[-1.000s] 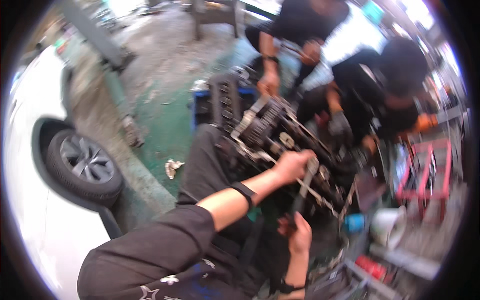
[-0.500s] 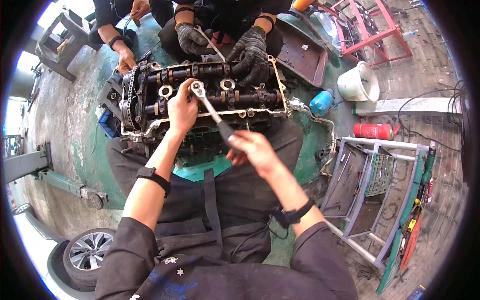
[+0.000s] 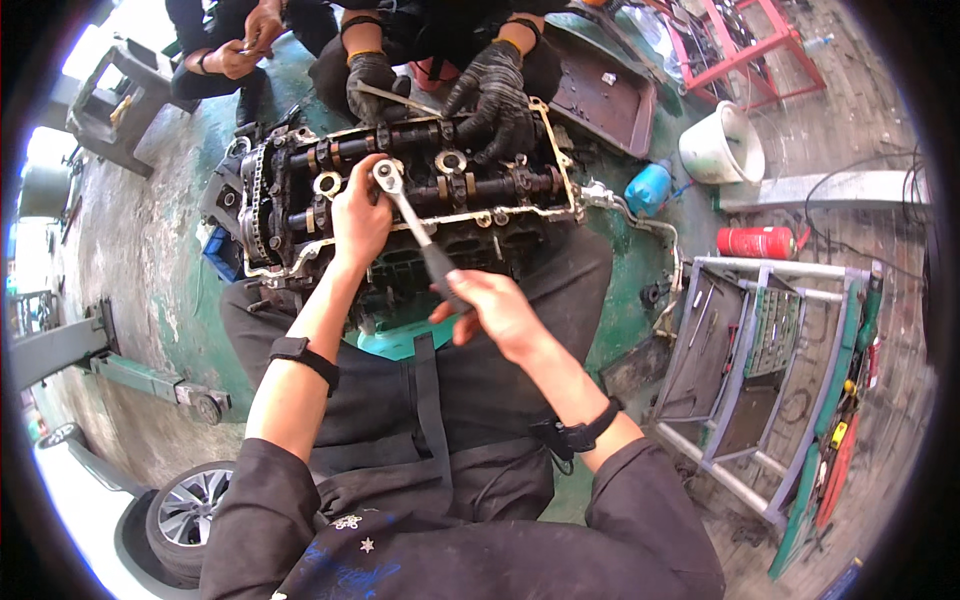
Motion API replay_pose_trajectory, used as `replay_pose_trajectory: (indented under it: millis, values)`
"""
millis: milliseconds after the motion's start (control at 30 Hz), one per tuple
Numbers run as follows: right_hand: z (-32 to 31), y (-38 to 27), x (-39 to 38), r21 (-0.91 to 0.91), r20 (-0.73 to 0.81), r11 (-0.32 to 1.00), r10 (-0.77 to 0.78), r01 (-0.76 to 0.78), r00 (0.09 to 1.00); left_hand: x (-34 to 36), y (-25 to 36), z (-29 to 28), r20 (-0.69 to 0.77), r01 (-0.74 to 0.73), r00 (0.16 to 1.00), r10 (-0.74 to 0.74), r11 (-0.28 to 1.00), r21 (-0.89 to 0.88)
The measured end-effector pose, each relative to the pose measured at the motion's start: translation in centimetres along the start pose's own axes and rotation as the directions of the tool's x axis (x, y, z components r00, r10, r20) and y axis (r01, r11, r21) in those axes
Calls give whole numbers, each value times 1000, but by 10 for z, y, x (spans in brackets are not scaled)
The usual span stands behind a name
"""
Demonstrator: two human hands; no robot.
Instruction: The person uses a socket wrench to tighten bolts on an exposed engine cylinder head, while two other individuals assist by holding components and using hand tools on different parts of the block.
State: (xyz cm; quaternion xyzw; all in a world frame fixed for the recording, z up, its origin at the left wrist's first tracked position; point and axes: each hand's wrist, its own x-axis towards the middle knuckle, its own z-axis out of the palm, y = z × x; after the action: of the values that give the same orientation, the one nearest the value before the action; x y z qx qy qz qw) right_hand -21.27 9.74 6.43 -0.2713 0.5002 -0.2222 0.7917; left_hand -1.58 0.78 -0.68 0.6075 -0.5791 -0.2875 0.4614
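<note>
Ratchet wrench (image 3: 415, 228) handle hidden inside closed right hand (image 3: 492, 312), left hand (image 3: 358, 215) clasping its head on engine (image 3: 400, 200), red canister (image 3: 755, 241) and blue bottle (image 3: 648, 187) lying aside, labels unreadable

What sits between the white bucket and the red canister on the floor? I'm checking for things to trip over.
In the head view, a grey metal beam lies between the white bucket and the red canister, with black cables trailing over it.
</note>
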Motion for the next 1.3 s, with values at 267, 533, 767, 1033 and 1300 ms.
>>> replay_pose_trajectory:
  millis: [267, 533, 767, 1033, 1300]
  values:
    - [55, 25, 20, 6, 177, 999, -54, 53, 983, -1, -1, -1, 6, -20, 1000, 19, 992, 122]
    - [-45, -35, 8, -77, -215, 991, -121, 106, 969, 7, -8, -1, 113, 68, 991, -67, 998, -2]
    - [-41, -30, 38, 111, -467, 939, -241, 326, 851, 6, -3, -11, 69, 70, 995, -74, 996, 58]
    - [55, 48, -1, 57, -527, 913, -316, 403, 789, -3, -3, -3, 82, -41, 996, 34, 996, 83]
    - [64, 40, -11, 181, -208, 975, -90, 128, 974, 2, -2, -3, 64, -5, 998, 4, 1000, 18]
